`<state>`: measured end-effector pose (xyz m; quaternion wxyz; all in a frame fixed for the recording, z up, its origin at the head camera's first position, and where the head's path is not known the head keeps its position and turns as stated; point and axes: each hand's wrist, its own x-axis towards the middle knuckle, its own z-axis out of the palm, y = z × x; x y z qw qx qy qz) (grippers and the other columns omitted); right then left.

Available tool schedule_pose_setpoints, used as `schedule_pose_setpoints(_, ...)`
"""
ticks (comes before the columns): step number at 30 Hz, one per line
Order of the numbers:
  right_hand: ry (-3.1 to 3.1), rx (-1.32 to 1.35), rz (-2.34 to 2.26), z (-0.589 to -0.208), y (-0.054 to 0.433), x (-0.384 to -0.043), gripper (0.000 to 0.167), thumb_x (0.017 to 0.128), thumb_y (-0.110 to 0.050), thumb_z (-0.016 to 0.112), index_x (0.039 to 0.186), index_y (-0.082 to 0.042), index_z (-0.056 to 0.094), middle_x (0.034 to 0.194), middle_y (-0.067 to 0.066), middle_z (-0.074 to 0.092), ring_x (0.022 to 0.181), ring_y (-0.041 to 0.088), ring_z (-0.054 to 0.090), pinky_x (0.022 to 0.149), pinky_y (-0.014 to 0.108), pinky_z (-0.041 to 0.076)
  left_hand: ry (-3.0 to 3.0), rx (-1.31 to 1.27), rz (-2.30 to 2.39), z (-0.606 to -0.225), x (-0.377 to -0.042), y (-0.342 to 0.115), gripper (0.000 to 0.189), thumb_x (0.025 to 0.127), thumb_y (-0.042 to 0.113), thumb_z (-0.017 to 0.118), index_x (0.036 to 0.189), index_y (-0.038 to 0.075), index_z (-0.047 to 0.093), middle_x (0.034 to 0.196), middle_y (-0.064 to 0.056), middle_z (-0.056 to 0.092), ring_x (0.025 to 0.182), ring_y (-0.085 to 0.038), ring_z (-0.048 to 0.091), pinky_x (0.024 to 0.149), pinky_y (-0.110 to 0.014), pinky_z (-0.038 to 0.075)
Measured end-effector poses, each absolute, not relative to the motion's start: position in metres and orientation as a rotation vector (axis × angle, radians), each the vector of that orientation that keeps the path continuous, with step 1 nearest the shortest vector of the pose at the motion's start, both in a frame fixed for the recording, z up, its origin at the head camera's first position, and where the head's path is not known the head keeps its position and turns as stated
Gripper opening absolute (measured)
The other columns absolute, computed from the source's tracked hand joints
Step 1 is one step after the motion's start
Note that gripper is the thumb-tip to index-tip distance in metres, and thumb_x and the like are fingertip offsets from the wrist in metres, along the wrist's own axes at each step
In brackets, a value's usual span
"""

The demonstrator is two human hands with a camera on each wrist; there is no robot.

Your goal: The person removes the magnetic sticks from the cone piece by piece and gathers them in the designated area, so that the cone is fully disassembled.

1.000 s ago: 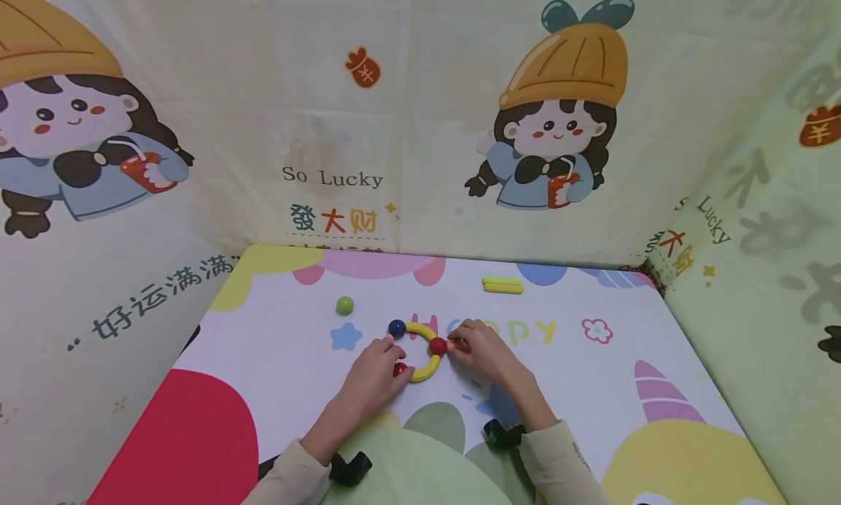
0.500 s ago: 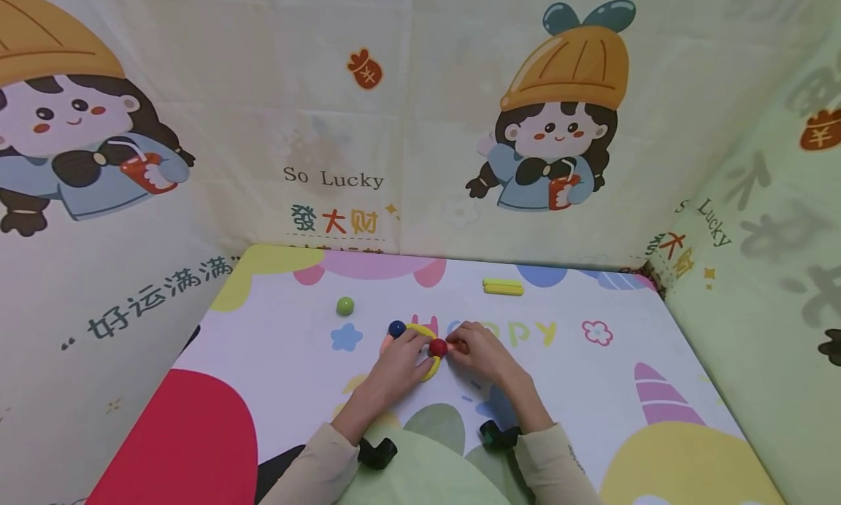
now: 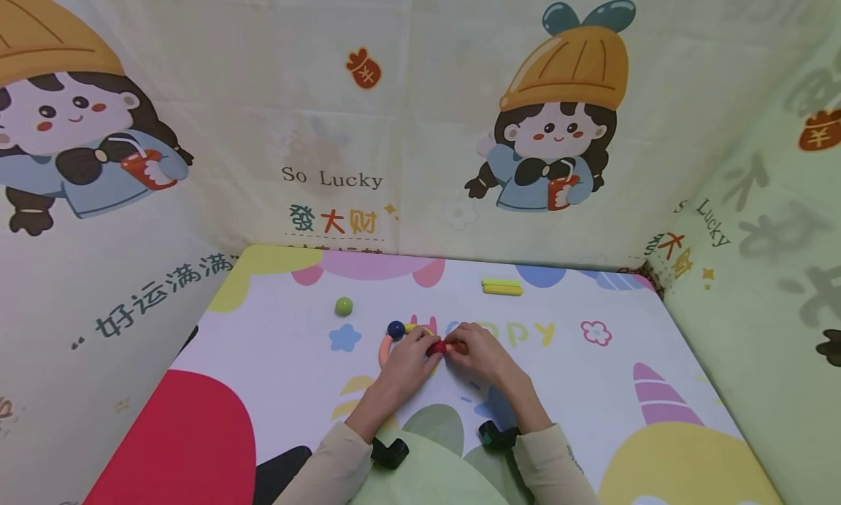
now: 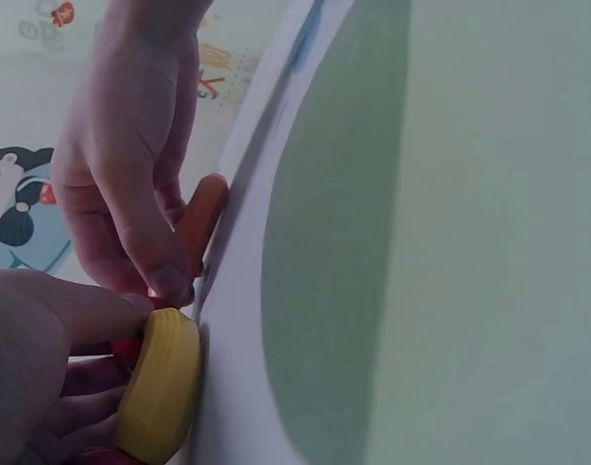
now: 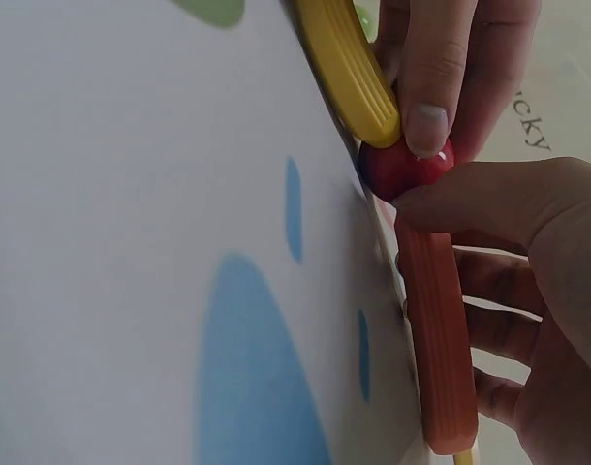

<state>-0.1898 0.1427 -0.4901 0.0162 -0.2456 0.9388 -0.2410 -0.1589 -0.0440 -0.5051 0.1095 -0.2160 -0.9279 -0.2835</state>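
Note:
My left hand (image 3: 405,364) grips a red ball (image 5: 400,172) between thumb and fingers. A yellow curved rod (image 4: 163,387) runs from that ball beneath the same hand. With thumb and fingertips, my right hand (image 3: 481,353) pinches an orange rod (image 5: 439,334), its end against the red ball. Farther left along the linked pieces are a dark blue ball (image 3: 396,330) and a peach curved rod (image 3: 385,352). Part of a second red ball (image 4: 104,455) shows at the bottom of the left wrist view. The left hand hides much of the ring.
A green ball (image 3: 344,306) lies at the back left of the printed table mat (image 3: 276,344). Two yellow rods (image 3: 502,287) lie side by side at the back right. Patterned cloth walls (image 3: 427,125) stand behind and beside the table.
My left hand has moved right, from the ring's left side onto the red ball beside my right hand. The right hand has stayed nearly in place.

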Motion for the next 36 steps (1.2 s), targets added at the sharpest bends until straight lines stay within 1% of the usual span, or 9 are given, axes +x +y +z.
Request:
schedule_pose_setpoints(7,2.926,-0.796,-0.786,-0.492,0.144,-0.19,0.013,0.087,-0.016,0.076,0.1,-0.012,0.074,0.084,-0.005,0.061,0.079,0.01,0.05,0.074,0.027,0.047,-2.707,-0.637,-0.826,-0.507,-0.159,-0.043,0.029,0.091,0.021,0.074,0.115,0.004,0.073,0.103,-0.004,0.062,0.085,-0.014,0.064,0.077,-0.026,0.056)
schedule_pose_setpoints(14,2.917,-0.777,-0.809,-0.496,0.145,-0.193,0.013,0.087,-0.015,0.076,0.099,-0.012,0.074,0.086,-0.005,0.064,0.082,0.01,0.052,0.078,0.028,0.05,-2.703,-0.629,-0.844,-0.507,-0.159,-0.044,0.029,0.091,0.021,0.074,0.115,0.005,0.073,0.103,-0.004,0.063,0.085,-0.014,0.064,0.077,-0.026,0.056)
schedule_pose_setpoints(21,2.906,-0.676,-0.864,-0.497,0.148,-0.194,0.013,0.086,-0.015,0.077,0.099,-0.012,0.075,0.09,-0.004,0.066,0.085,0.01,0.055,0.082,0.03,0.054,-2.723,-0.604,-0.846,-0.506,-0.159,-0.043,0.029,0.092,0.023,0.073,0.115,0.006,0.073,0.103,-0.004,0.063,0.086,-0.014,0.065,0.078,-0.026,0.057)
schedule_pose_setpoints(28,2.924,-0.6,-0.841,-0.499,0.15,-0.193,0.014,0.087,-0.019,0.078,0.1,-0.016,0.077,0.09,-0.006,0.062,0.085,0.01,0.051,0.081,0.029,0.051,-2.739,-0.604,-0.851,-0.505,-0.158,-0.044,0.03,0.092,0.023,0.073,0.117,0.006,0.073,0.104,-0.004,0.064,0.087,-0.014,0.065,0.078,-0.026,0.057)
schedule_pose_setpoints(32,2.937,-0.623,-0.838,-0.498,0.151,-0.193,0.014,0.086,-0.019,0.079,0.099,-0.014,0.077,0.088,-0.004,0.062,0.084,0.012,0.05,0.081,0.031,0.05,-2.711,-0.619,-0.851,-0.505,-0.158,-0.043,0.03,0.092,0.021,0.074,0.116,0.004,0.073,0.104,-0.005,0.064,0.087,-0.015,0.066,0.078,-0.027,0.057)
schedule_pose_setpoints(36,2.918,-0.589,-0.843,-0.496,0.154,-0.193,0.016,0.087,-0.021,0.079,0.1,-0.014,0.076,0.087,-0.004,0.061,0.084,0.012,0.051,0.081,0.032,0.051,-2.684,-0.628,-0.862,-0.505,-0.157,-0.043,0.028,0.091,0.02,0.075,0.114,0.004,0.073,0.103,-0.005,0.064,0.086,-0.016,0.066,0.077,-0.028,0.057)
